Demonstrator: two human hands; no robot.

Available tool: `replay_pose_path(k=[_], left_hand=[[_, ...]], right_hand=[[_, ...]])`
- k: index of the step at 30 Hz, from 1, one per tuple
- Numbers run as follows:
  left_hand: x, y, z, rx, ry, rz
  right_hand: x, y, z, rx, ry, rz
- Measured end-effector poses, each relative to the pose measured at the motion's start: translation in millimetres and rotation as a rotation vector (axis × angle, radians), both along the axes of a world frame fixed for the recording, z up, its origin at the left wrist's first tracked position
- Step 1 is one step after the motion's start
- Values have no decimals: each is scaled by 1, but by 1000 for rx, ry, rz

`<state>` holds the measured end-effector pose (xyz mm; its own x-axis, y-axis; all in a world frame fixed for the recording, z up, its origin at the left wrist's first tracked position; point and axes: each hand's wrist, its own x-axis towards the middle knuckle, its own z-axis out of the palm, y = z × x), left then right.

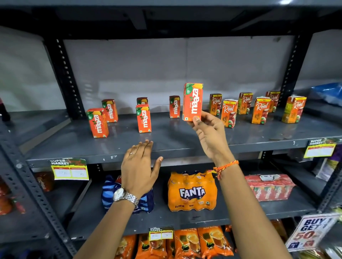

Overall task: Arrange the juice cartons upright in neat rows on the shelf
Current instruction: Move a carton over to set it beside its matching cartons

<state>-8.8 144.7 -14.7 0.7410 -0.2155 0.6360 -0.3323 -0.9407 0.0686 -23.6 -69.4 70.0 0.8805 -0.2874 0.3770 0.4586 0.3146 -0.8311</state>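
One Maaza carton (192, 102) pinched upright in right hand (209, 133) above shelf (166, 146); left hand (138, 166) empty, fingers extended together, thumb apart.

Light comes from above: a bright lamp (285, 1) glares at the top edge, while the underside of the upper shelf (166, 16) is dark. The grey shelf (185, 146) is evenly lit and faintly mirrors the cartons (143, 118). The wide lens bends the uprights (68, 79) outward at the edges. The sign (311, 233) at lower right is blurred; the centre is sharp.
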Motion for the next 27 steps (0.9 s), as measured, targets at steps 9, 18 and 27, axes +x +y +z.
replay_pose_path(k=[9, 18, 27], left_hand=[[0, 1, -1, 9, -4, 2], [3, 1, -4, 0, -3, -3], [0, 0, 22, -139, -4, 25]], right_hand=[[82, -16, 12, -428, 331, -181], [119, -11, -2, -768, 460, -353], [118, -12, -6, -896, 454, -350]])
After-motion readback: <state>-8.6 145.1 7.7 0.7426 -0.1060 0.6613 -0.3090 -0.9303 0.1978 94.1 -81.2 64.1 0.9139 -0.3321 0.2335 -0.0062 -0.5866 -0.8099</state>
